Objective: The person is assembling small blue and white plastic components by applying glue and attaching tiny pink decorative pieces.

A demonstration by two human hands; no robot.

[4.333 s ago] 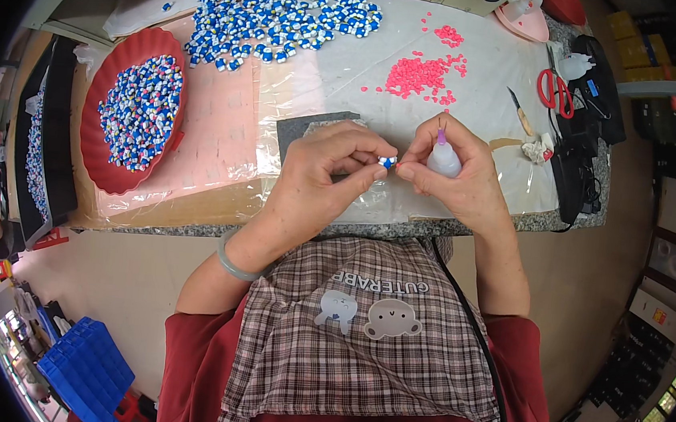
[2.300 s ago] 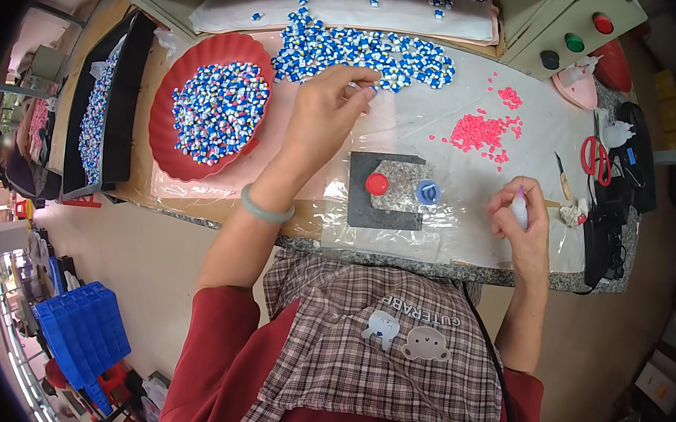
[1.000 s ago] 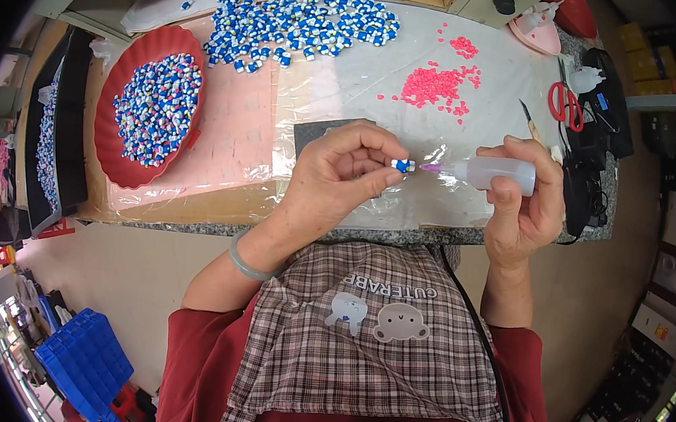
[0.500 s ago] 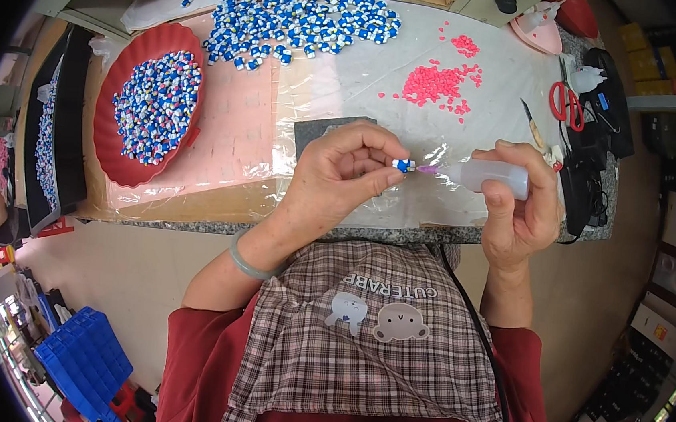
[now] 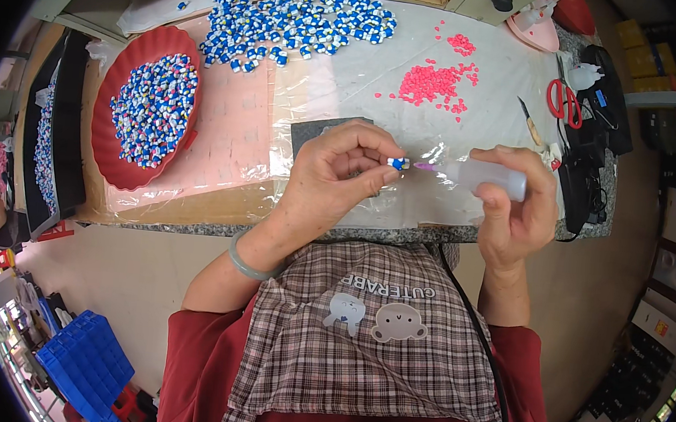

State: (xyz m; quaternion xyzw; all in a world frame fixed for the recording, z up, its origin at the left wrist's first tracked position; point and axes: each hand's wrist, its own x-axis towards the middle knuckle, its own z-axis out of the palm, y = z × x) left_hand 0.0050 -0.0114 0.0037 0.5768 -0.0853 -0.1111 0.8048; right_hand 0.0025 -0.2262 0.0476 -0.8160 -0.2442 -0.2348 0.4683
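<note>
L hand (image 5: pixel 332 166) fingers pinch blue-white pc (image 5: pixel 398 163); R hand (image 5: pixel 526 215) fingers clamped on bottle (image 5: pixel 487 176), axis approx L–R, nozzle (image 5: pixel 424 166) just R of pc

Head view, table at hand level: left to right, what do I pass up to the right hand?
Black tray, red scalloped dish, left hand, blue-and-white piece, purple bottle nozzle, right hand.
</note>
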